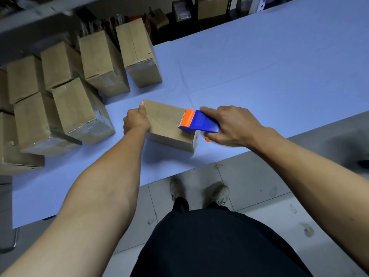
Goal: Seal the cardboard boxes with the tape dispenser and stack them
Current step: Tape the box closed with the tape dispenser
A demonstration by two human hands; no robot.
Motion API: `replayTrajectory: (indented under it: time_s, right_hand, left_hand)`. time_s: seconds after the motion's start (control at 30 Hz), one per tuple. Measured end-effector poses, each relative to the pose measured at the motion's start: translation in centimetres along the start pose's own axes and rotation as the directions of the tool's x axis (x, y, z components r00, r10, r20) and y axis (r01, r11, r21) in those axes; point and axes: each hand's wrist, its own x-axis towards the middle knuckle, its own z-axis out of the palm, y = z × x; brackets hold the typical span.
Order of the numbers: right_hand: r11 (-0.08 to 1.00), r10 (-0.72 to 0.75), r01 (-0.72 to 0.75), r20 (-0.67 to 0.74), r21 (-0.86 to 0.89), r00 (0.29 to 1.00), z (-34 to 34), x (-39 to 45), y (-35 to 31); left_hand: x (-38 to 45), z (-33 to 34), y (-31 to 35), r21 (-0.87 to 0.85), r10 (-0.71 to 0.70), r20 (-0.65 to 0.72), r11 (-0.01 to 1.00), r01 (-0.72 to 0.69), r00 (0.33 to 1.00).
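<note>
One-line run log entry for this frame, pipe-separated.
phase: taping | left hand: grips box left edge | right hand: holds tape dispenser on box top, right end | other boxes: grouped left on table

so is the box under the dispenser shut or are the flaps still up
Shut. The box shows a flat top with no flap raised; the tape dispenser rests on its right edge. Whether tape already covers the seam, cannot tell.

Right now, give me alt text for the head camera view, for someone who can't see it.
The right hand presses a blue-and-orange tape dispenser onto a cardboard box steadied by the left hand on a blue table; more boxes stand at left.
</note>
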Motion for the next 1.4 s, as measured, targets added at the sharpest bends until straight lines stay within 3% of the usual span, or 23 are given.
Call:
replayTrajectory:
  time_s: [0.17,0.3,0.37,0.47,0.53,0.6,0.9,1.4]
  right_hand:
    - [1.0,0.019,-0.02,-0.013,-0.024,1.0,1.0,-0.2,0.2]
    - [0.998,0.022,-0.024,-0.029,-0.058,0.999,1.3,-0.1,0.0]
    - [0.998,0.025,-0.026,-0.025,-0.063,0.999,1.4,-0.3,0.1]
    - [0.997,0.032,-0.034,-0.041,-0.062,0.999,1.6,-0.7,0.4]
    - [0.998,0.029,-0.032,-0.045,-0.063,0.999,1.7,-0.8,0.3]
    - [0.998,0.028,-0.031,-0.043,-0.063,0.999,1.7,-0.7,0.2]
    - [0.996,0.057,-0.059,-0.031,-0.062,0.998,2.0,-0.8,0.6]
    - [0.995,0.086,-0.088,0.033,0.054,0.996,2.3,-3.5,4.0]
  left_hand:
    - [0.3,-0.3,-0.4,-0.062,-0.002,0.014,0.998,0.003,1.0]
    - [-0.6,-0.4,-0.2,0.09,0.177,-0.079,0.981,-0.17,0.981]
    - [-0.9,-0.4,-0.5,0.208,0.372,-0.135,0.917,-0.341,0.918]
    - [-1.2,0.4,-0.3,0.35,0.692,-0.034,0.684,-0.641,0.721]
    - [-2.4,1.5,0.6,0.367,0.768,0.12,0.554,-0.747,0.629]
    - [-3.9,2.5,1.6,0.379,0.76,0.257,0.489,-0.786,0.596]
    - [-4.6,3.2,1.6,0.468,0.656,0.396,0.457,-0.756,0.642]
    - [-4.5,3.2,2.0,0.411,0.655,0.365,0.524,-0.746,0.662]
